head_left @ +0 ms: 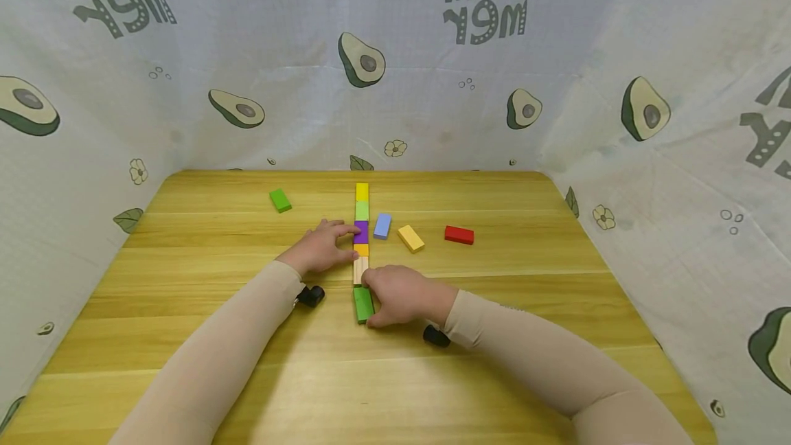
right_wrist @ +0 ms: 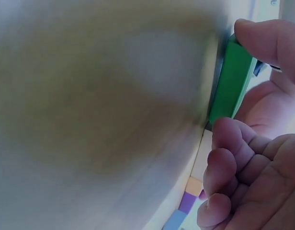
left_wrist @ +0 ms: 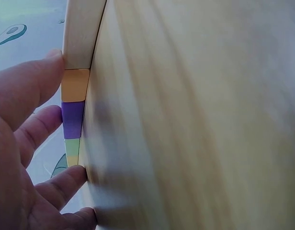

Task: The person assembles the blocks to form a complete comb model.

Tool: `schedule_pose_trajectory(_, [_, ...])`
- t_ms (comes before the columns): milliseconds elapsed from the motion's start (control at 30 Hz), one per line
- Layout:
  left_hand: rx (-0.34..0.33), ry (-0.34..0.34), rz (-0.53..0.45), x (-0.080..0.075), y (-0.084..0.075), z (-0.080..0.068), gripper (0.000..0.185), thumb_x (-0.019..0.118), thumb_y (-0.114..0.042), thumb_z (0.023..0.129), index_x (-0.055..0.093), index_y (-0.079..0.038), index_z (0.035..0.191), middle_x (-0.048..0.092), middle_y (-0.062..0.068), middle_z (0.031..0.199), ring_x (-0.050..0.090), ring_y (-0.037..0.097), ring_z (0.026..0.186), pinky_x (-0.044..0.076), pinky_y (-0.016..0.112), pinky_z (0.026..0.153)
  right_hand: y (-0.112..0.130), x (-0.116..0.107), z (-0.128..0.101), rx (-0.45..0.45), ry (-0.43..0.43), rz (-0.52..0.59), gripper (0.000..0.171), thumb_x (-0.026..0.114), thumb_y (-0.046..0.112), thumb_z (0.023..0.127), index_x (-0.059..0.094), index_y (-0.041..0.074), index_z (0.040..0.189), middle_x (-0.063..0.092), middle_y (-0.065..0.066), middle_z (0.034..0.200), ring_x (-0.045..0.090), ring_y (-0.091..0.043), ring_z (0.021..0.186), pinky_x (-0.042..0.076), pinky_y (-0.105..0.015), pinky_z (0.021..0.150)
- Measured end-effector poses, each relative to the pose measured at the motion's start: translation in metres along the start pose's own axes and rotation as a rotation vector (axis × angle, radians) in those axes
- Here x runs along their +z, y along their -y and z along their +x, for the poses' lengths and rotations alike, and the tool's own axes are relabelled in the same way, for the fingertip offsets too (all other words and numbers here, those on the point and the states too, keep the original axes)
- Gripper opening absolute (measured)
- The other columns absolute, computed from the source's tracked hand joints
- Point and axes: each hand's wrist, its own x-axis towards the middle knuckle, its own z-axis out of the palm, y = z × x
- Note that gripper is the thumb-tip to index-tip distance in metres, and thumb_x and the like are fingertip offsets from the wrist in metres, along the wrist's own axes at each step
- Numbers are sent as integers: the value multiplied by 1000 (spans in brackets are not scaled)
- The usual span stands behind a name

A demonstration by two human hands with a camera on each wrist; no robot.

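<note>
A straight row of blocks runs away from me on the table: a dark green block nearest, then a plain wood block, an orange block, a purple block, a light green block and a yellow block. My right hand pinches the dark green block between thumb and index finger at its two ends; this block sits slightly askew. From the row's left side, my left hand touches it with fairly straight fingers, the index finger at the purple block, the thumb near the orange and plain wood blocks.
To the row's right lie a blue block, a pale yellow block and a red block. Another green block lies at the back left. Printed cloth walls in the wooden table behind and at both sides.
</note>
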Motion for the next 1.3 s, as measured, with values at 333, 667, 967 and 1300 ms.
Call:
schedule_pose_trajectory(333, [1,-3,5,0,1,0,58,62,-47,84,44,-32,137,27,9,151,6,41,142,6,62,111,1,4,-2,17,-28,-22,62,71,60,69,54,16,109,52,11,79,50,-8,70,43,-24,65])
schedule_pose_trajectory(667, [-5,-3,-5,0,0,1,58,62,-47,84,44,-33,137,27,8,152,6,40,142,4,62,111,-4,5,-4,-21,-73,35,64,69,63,69,53,18,113,55,11,88,50,-8,75,44,-25,71])
schedule_pose_trajectory(967, [1,5,1,-1,0,0,58,61,-48,85,43,-32,137,27,8,152,6,41,142,5,63,110,-7,7,-3,-33,-77,43,59,70,59,71,54,19,112,54,12,86,49,-7,74,42,-22,67])
schedule_pose_trajectory(1300, [0,1,-2,0,1,1,58,62,-48,84,44,-32,137,27,9,152,6,42,141,5,62,110,-7,6,-2,-5,-80,45,58,69,61,71,53,19,107,50,9,76,47,-9,69,39,-22,60])
